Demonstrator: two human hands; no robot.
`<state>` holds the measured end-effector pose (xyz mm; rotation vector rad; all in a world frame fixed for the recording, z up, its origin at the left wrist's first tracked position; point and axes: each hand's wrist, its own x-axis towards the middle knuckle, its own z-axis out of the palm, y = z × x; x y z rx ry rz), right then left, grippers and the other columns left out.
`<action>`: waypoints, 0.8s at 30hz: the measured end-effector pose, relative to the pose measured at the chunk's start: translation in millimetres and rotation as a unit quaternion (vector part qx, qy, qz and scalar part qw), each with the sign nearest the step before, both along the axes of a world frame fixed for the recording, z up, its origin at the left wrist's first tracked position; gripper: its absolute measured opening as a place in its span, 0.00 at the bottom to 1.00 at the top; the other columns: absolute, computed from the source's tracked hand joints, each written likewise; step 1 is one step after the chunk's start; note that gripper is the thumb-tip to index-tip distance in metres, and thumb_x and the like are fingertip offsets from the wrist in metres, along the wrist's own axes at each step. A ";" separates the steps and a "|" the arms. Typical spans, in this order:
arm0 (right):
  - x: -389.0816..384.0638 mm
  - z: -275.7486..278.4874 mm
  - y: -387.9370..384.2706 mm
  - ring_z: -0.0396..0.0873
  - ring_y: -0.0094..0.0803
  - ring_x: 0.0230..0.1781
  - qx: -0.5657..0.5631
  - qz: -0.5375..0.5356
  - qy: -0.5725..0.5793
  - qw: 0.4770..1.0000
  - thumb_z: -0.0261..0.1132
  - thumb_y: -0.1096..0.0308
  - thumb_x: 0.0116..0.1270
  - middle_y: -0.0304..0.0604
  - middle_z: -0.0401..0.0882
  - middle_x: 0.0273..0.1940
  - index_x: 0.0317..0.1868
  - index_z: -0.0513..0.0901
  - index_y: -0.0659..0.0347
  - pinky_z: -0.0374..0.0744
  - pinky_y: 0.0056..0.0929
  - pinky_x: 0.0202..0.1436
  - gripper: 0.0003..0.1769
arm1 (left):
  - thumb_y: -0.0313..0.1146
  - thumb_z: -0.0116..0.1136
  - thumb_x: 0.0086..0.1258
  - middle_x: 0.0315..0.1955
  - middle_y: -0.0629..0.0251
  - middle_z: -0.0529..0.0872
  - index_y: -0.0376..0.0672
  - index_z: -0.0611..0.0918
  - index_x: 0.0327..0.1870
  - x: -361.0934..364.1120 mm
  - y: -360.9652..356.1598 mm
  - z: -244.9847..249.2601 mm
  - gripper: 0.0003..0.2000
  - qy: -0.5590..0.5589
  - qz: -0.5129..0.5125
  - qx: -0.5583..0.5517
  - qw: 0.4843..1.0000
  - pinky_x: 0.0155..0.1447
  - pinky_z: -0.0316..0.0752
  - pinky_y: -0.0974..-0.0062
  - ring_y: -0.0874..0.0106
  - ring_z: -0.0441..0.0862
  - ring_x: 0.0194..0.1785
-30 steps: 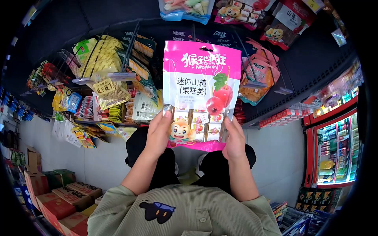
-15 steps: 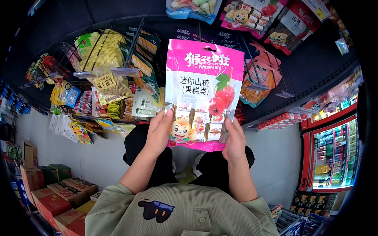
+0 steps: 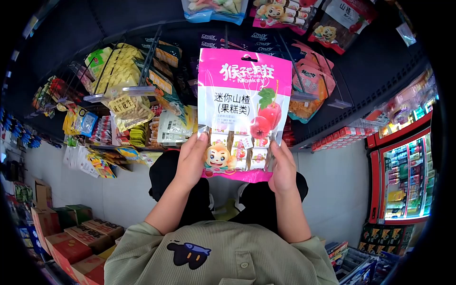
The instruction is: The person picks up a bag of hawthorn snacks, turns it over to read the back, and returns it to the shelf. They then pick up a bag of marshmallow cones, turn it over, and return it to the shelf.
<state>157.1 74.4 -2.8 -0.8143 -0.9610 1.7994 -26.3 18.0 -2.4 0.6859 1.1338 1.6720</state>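
Observation:
A pink and white snack bag (image 3: 240,104), with red fruit, a monkey face and small wrapped pieces showing, is held upright in front of me. My left hand (image 3: 192,159) grips its lower left edge, thumb on the front. On the lower right edge, my right hand (image 3: 282,166) has its thumb at the front too; the fingers behind the bag are hidden. Past the bag, pink pouches (image 3: 311,78) hang on the right and a yellow snack bag (image 3: 116,69) hangs on the left.
Dark shelving (image 3: 166,31) with hooks curves around the front. Further bags (image 3: 285,12) hang at the top. Cardboard boxes (image 3: 71,249) are stacked at the lower left. A lit red-framed fridge (image 3: 403,180) stands at the right, with black boxes (image 3: 384,237) below it.
The view has turned slightly, so the hanging bags at the top and the left-hand rack appear further left. Both hands keep their hold on the bag, which is nearly in the same place.

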 end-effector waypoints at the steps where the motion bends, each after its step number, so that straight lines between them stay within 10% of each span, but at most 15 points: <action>1: 1.4 0.2 -0.2 0.69 0.28 0.56 -0.002 -0.001 0.011 1.000 0.48 0.66 0.70 0.44 0.72 0.55 0.60 0.66 0.68 0.65 0.28 0.60 0.21 | 0.39 0.41 0.75 0.31 0.73 0.75 0.36 0.75 0.39 -0.6 0.2 -3.7 0.14 0.002 -0.003 -0.001 1.000 0.38 0.63 0.86 0.87 0.66 0.33; 6: 8.2 -1.7 1.2 0.69 0.26 0.55 -0.008 0.001 0.031 0.999 0.50 0.66 0.70 0.43 0.72 0.54 0.59 0.67 0.67 0.64 0.27 0.60 0.21 | 0.38 0.40 0.74 0.47 0.59 0.78 0.31 0.71 0.55 0.8 0.3 -8.5 0.18 0.014 -0.049 0.011 0.999 0.54 0.68 0.78 0.75 0.75 0.49; 24: 4.5 -0.5 -0.4 0.69 0.26 0.54 -0.009 -0.001 0.005 1.000 0.50 0.67 0.70 0.42 0.73 0.54 0.59 0.67 0.67 0.65 0.26 0.59 0.20 | 0.40 0.40 0.75 0.39 0.67 0.79 0.33 0.73 0.50 1.3 -0.4 -9.3 0.17 -0.011 -0.025 0.005 1.000 0.41 0.66 0.87 0.85 0.71 0.37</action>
